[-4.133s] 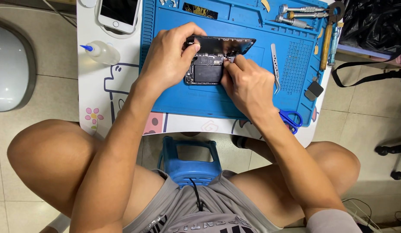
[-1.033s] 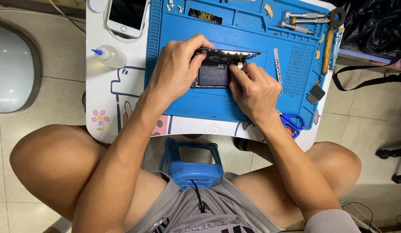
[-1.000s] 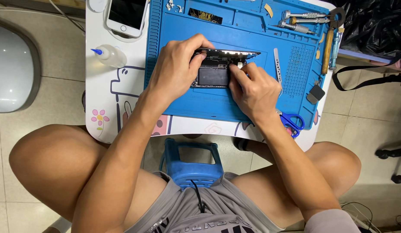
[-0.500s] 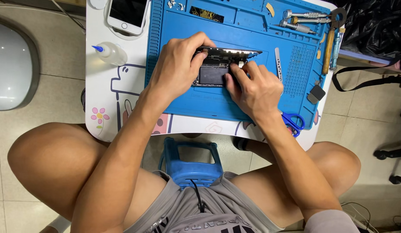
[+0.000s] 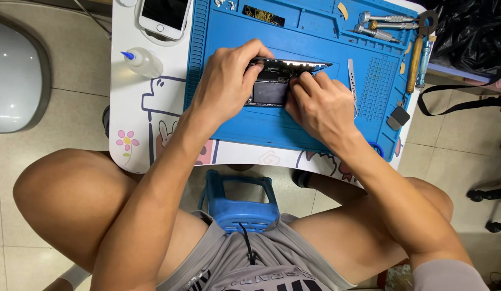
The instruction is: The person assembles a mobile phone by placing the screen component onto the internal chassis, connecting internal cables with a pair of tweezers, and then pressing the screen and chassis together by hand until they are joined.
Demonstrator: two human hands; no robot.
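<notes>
Right hand (image 5: 320, 108) — fingertips pressed into the opened phone (image 5: 272, 89), curled, not clasped around it. Left hand (image 5: 226, 81) closed on the phone's left edge, steadying it on the blue mat (image 5: 250, 124). Just right of the grip: tweezers (image 5: 352, 81). Beyond, far left — white phone (image 5: 164, 16), squeeze bottle (image 5: 142, 62).

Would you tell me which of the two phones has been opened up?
The phone under both hands on the blue mat, insides exposed; the white phone at the table's top edge lies closed.
</notes>
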